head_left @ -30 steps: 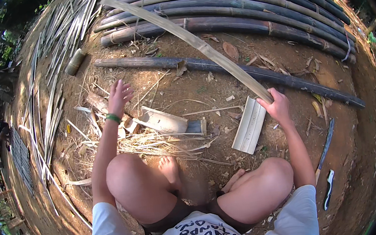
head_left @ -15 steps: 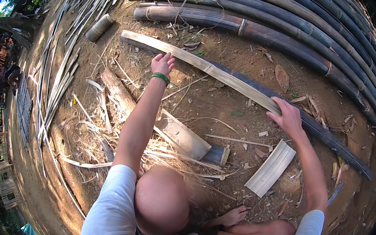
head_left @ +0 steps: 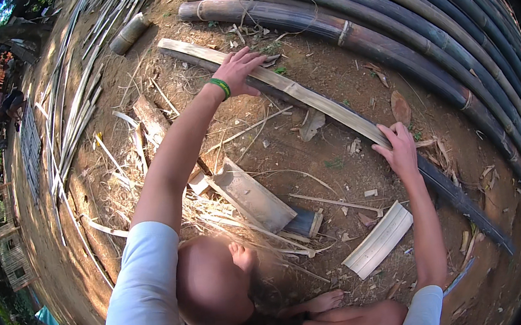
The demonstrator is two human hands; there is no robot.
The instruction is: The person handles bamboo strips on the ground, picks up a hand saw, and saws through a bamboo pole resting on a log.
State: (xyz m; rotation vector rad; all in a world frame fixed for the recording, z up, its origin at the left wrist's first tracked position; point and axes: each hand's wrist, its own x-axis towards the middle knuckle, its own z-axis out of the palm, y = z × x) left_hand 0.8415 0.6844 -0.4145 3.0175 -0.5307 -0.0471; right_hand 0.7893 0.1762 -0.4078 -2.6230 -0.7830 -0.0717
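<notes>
A long pale split bamboo strip (head_left: pixel 314 100) lies on top of a dark bamboo length (head_left: pixel 464 202), running from the far left toward the near right. My left hand (head_left: pixel 240 72), with a green band at the wrist, lies across the strip toward its far end. Its fingers are stretched out, the palm side hidden. At the strip's near end my right hand (head_left: pixel 398 150) grips the edges, thumb on the near side and fingers on the far side. Below it on the soil rests a short curved bamboo piece (head_left: pixel 380 239).
Thick dark bamboo poles (head_left: pixel 283 24) lie bundled along the far right. Thin split strips (head_left: pixel 76 97) spread at the far left, near a short bamboo section (head_left: pixel 130 34). A log (head_left: pixel 151 116), shavings and a wide split bamboo piece (head_left: pixel 250 192) lie before my knee.
My left hand has moved right and onto the strip, its fingers now spread from a loose curl. My right hand stays at the near end. The view has shifted slightly.
</notes>
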